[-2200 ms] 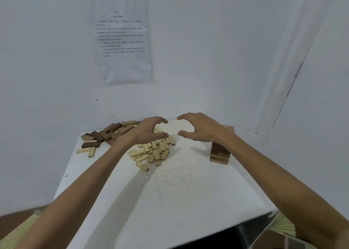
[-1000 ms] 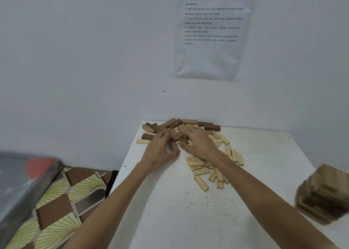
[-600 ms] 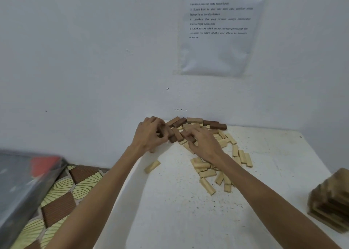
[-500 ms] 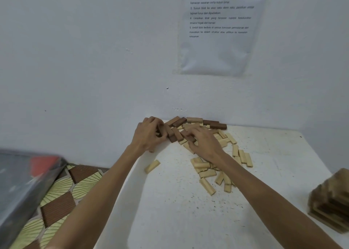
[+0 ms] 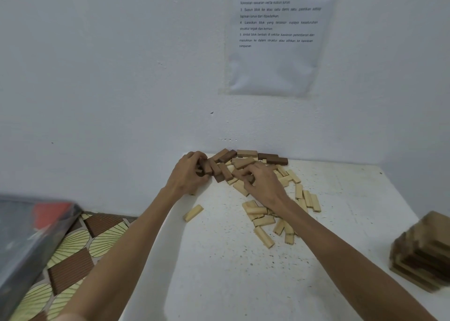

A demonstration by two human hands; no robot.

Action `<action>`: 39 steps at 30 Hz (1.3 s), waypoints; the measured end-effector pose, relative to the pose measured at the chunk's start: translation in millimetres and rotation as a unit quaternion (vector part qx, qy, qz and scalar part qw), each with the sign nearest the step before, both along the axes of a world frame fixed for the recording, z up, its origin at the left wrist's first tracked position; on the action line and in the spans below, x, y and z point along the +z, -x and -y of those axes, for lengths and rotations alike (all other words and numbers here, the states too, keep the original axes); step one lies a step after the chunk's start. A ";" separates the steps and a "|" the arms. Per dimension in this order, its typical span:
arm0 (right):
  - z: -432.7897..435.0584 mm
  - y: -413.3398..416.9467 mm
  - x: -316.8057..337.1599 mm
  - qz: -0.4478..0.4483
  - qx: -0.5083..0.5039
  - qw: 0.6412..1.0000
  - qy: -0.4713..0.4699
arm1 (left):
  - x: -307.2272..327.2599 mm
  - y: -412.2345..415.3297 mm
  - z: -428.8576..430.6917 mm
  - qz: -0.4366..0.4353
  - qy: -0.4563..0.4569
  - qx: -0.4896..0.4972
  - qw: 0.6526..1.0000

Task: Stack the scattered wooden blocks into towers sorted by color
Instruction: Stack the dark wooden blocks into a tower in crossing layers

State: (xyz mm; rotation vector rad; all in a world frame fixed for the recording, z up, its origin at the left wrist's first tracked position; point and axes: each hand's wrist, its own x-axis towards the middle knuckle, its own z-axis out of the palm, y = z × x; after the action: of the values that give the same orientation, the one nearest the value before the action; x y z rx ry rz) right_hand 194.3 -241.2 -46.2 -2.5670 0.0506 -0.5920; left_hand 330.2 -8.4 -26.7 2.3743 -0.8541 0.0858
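Whereas a second ago both hands met at the near side of the heap, your left hand (image 5: pixel 188 174) now sits at its upper-left end, fingers curled round two or three of the brown blocks (image 5: pixel 272 158). Your right hand (image 5: pixel 264 184) lies at centre frame, fingertips bent down and apparently pinching a brown block against the thumb. A stray pale block (image 5: pixel 193 213) has been pushed clear and lies alone on the table (image 5: pixel 231 259), lower left of the heap.

Read this as sorting in progress: brown is being drawn out of the mix, and no new tower is yet begun.

Count, as far as visible:
- Brown blocks: about a dozen, in two shades, bunched at the table's far edge.
- Pale blocks (image 5: pixel 264 220): roughly eighteen, fanned to the lower right, some hidden beneath your right forearm.
- Stray pale block: one.
- Built tower (image 5: pixel 423 250): one, blurred, at the right edge of the frame.
- Hands: two.
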 end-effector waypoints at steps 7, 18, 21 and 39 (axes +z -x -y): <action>-8.6 31.6 19.5 0.042 0.001 0.998 -0.055 | 14.5 36.4 -4.9 -0.007 0.066 -0.026 0.997; -37.7 152.2 30.3 0.028 0.003 0.994 -0.106 | 0.5 160.7 -24.3 -0.039 0.117 -0.076 0.989; -47.4 188.1 25.2 0.006 0.013 0.995 -0.100 | -4.4 199.7 -26.8 -0.044 0.119 -0.101 0.987; -66.7 249.3 -2.3 -0.053 0.004 0.996 -0.075 | -25.7 259.7 -49.2 -0.093 0.126 -0.080 0.984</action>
State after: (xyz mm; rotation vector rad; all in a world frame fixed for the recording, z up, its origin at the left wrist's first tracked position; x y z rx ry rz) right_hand -55.0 -174.4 -48.5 -2.4496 0.1165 -0.4312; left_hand 70.5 40.9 -52.4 2.0343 -0.8837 -0.0870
